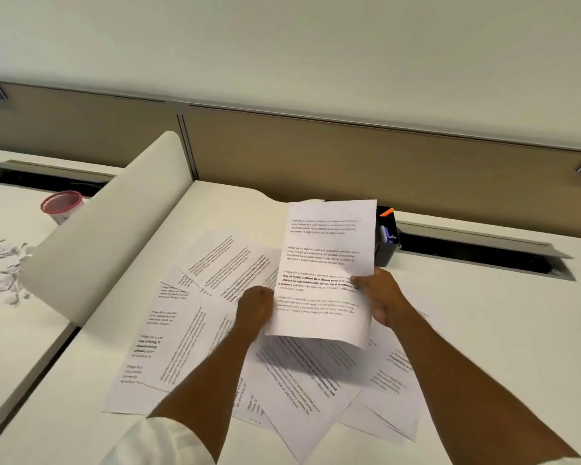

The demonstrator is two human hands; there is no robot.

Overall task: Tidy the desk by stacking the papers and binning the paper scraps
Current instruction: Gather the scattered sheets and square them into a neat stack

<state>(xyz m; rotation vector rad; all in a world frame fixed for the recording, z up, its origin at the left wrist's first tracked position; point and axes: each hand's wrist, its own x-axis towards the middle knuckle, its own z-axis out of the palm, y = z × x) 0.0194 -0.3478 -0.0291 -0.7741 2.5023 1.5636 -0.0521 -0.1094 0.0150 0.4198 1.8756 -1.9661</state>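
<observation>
The head view shows, far left, small grey torn paper scraps (pixel 4 266) on the neighbouring white desk, near a pink-rimmed white cup (pixel 61 204). On the main white desk (pixel 483 330), loose printed white sheets (pixel 188 330) lie overlapping. The left hand (pixel 254 308) and right hand (pixel 381 297) both grip one printed white page (pixel 329 260) raised above them. A black pen holder (pixel 387 239) stands behind.

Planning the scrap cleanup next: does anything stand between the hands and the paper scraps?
Yes. A curved white divider rises between this desk and the one to the left, where the scraps lie. Both the left hand and right hand hold a sheet, so neither is free.
</observation>
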